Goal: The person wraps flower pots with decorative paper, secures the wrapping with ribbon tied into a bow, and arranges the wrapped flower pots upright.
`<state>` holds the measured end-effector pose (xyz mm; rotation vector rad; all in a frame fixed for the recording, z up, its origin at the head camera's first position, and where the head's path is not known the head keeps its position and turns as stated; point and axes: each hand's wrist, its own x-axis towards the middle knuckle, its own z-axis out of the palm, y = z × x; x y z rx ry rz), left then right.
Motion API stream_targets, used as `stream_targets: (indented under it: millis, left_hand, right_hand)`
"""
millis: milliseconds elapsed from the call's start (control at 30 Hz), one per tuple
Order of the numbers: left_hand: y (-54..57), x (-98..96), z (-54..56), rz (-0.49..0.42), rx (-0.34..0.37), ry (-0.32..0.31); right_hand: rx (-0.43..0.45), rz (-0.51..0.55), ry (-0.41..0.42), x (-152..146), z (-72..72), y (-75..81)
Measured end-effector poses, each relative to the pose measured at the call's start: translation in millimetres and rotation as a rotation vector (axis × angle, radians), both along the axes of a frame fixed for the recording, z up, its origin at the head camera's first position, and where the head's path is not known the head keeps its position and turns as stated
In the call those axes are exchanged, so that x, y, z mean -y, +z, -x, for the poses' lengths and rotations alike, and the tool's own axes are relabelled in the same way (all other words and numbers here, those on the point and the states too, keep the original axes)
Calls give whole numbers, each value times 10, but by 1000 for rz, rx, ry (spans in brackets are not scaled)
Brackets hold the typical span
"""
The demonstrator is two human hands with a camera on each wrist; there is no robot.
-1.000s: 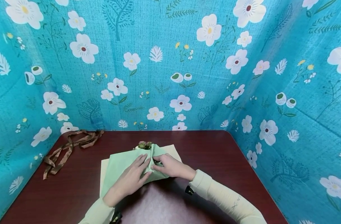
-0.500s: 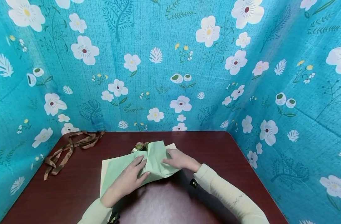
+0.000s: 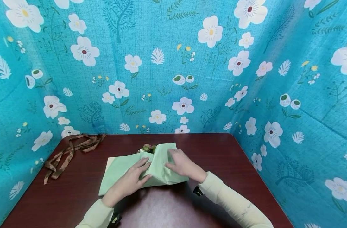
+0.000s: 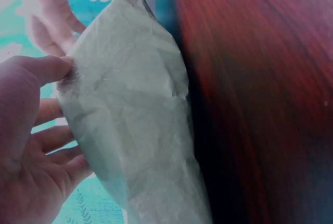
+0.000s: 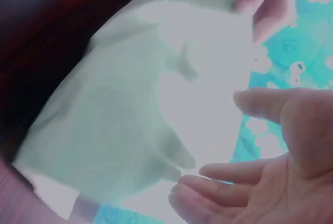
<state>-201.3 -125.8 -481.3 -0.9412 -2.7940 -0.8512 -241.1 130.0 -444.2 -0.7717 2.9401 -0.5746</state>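
Note:
A bunch of flowers (image 3: 148, 147) shows only its heads above a sheet of pale green wrapping paper (image 3: 120, 167), which covers the rest. My left hand (image 3: 131, 179) rests on the paper just left of a raised fold, fingers fairly straight. In the left wrist view its thumb touches the crinkled edge of the wrapping paper (image 4: 130, 109). To the right, my right hand (image 3: 183, 163) lies against the folded-over flap. Its fingers are extended and relaxed beside the wrapping paper (image 5: 114, 109) in the right wrist view. A cream sheet (image 3: 110, 161) peeks out at the left corner.
A crumpled brown ribbon (image 3: 61, 166) lies at the back left of the dark red table (image 3: 213, 152). A blue floral cloth (image 3: 162, 76) hangs behind the table and along both sides.
The right hand has let go of the pinched fold and shifted right, and the green flap has spread right over the cream sheet's corner. The left hand stays almost in place.

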Motion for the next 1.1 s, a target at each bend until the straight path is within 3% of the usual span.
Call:
stream_targets:
  millis: [200, 433, 567, 833, 1100]
  left_hand:
    - [-19, -53, 21, 24, -6, 10]
    - [-116, -77, 71, -84, -38, 35]
    - [-144, -112, 100, -107, -56, 5]
    - [-137, -275, 158, -67, -75, -34]
    - [-135, -433, 208, -46, -89, -22]
  right_hand:
    - [85, 56, 144, 79, -167, 58]
    - [125, 25, 250, 184, -304, -36]
    - [78, -1, 223, 215, -336, -106]
    - [41, 57, 165, 124, -327, -168]
    - [-4, 38, 128, -5, -295, -208]
